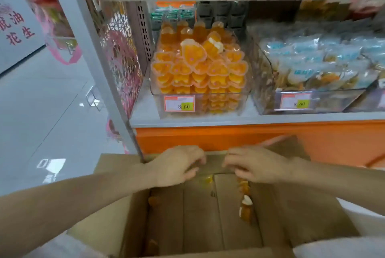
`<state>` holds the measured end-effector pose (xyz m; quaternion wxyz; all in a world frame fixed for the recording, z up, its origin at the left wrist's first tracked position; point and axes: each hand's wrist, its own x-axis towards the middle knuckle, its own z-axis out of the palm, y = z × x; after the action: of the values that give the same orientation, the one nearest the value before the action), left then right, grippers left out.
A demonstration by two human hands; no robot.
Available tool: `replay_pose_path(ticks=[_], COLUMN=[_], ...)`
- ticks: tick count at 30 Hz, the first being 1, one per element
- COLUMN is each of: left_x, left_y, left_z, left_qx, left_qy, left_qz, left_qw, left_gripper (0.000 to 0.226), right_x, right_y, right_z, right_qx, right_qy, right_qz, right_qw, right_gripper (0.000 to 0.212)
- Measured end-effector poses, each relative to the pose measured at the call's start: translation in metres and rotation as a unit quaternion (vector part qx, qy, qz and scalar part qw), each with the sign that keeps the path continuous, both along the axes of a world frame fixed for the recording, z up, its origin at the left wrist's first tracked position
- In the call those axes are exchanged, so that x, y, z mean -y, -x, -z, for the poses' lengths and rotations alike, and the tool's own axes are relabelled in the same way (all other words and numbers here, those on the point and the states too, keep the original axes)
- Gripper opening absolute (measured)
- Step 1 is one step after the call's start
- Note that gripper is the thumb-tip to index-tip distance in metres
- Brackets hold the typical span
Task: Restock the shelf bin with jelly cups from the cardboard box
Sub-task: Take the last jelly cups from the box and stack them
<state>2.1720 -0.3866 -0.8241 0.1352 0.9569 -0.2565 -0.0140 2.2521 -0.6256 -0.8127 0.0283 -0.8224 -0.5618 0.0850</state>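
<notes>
A clear shelf bin [155, 95] on the lower shelf is heaped with orange jelly cups [194, 54] above its rim. Below it the open cardboard box [200, 219] is nearly bare inside. A few jelly cups [246, 202] lie along its right wall, one [208, 178] at the far wall and others [153, 201] at the left. My left hand [178, 167] hovers over the box's far end, fingers bent and apart, nothing in it. My right hand [257, 165] is beside it, fingers curled on a jelly cup [242, 184] that shows under them.
A second clear bin [264, 99] of blue-wrapped snacks stands right of the jelly bin. Price tags [179, 103] are on both bin fronts. An orange panel [208, 138] runs below the shelf, a grey upright post [116, 99] at left, glossy floor [41, 111] beyond.
</notes>
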Motion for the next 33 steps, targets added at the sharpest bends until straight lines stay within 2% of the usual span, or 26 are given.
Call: replay_pose_path(ticks=[2,4,6,9,12,15,19,23,26,30,33], left_x=[0.007,0.009,0.007,-0.008,-0.036,-0.059,-0.062,-0.062,-0.056,-0.057,-0.064], left_y=[-0.006,-0.011,-0.013,-0.003,0.013,0.023,0.035,0.039,0.038,0.041,0.043], left_z=[0.053,0.1,0.14,0.191,0.222,0.242,0.268,0.285,0.291,0.294,0.29], left_qx=[-0.165,-0.259,-0.297,-0.292,-0.34,-0.376,-0.397,-0.372,-0.361,-0.372,-0.392], left_qy=[-0.124,-0.116,-0.078,-0.139,-0.161,-0.135,-0.072,-0.033,-0.012,-0.041,-0.078], left_qz=[-0.019,-0.083,-0.144,-0.189,-0.243,-0.29,-0.325,-0.342,-0.335,-0.309,-0.277], left_qw=[0.978,0.955,0.941,0.927,0.894,0.87,0.855,0.862,0.87,0.875,0.874], left_gripper=[0.038,0.044,0.046,0.055,0.067,0.073,0.067,0.05,0.049,0.044,0.048], right_x=[0.0,0.003,0.01,0.025,0.035,0.036,0.035,0.041,0.038,0.031,0.033], right_y=[-0.007,-0.012,-0.016,-0.016,-0.011,-0.005,-0.006,0.001,-0.001,-0.008,-0.011], right_z=[0.055,0.105,0.149,0.197,0.232,0.255,0.271,0.281,0.281,0.28,0.278], right_qx=[-0.088,-0.127,-0.15,-0.186,-0.171,-0.137,-0.158,-0.155,-0.162,-0.205,-0.193], right_qy=[0.171,0.259,0.291,0.322,0.366,0.359,0.271,0.207,0.193,0.183,0.183], right_qz=[0.063,0.118,0.178,0.237,0.231,0.235,0.298,0.313,0.34,0.395,0.397], right_qw=[0.979,0.95,0.928,0.897,0.885,0.893,0.902,0.914,0.906,0.877,0.878], right_gripper=[0.039,0.052,0.065,0.094,0.112,0.111,0.095,0.072,0.073,0.087,0.078])
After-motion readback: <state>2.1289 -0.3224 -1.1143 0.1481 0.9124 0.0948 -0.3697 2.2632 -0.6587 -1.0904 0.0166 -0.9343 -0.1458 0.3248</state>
